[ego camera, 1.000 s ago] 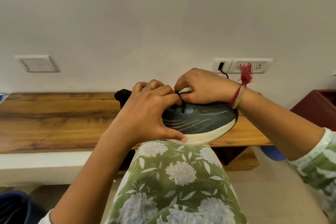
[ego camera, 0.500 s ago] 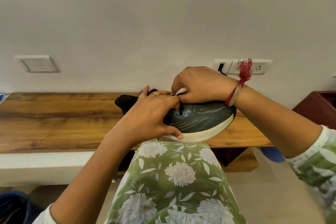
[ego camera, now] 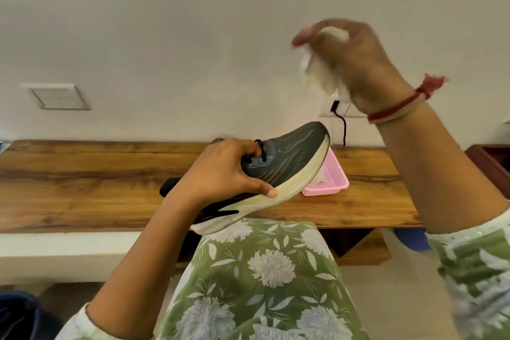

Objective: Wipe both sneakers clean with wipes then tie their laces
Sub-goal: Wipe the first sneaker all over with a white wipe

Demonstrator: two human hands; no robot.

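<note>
While L-hand (ego camera: 220, 171) grips, mesh sneaker (ego camera: 292, 157) tilts.

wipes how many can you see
2: a crumpled wipe in the right hand, raised above the sneaker; a white wad in the pink tray, partly hidden behind the sneaker's toe, so more may lie there.

The left hand (ego camera: 220, 171) grips the sneaker (ego camera: 298, 154) across its laces, heel on the knee (ego camera: 262, 257), toe tilted up above the counter (ego camera: 82, 174). The right hand (ego camera: 356, 63), raised and blurred, holds a white wipe (ego camera: 320, 74). A pink tray (ego camera: 335, 178) sits toward the counter's right end, behind the toe.
</note>
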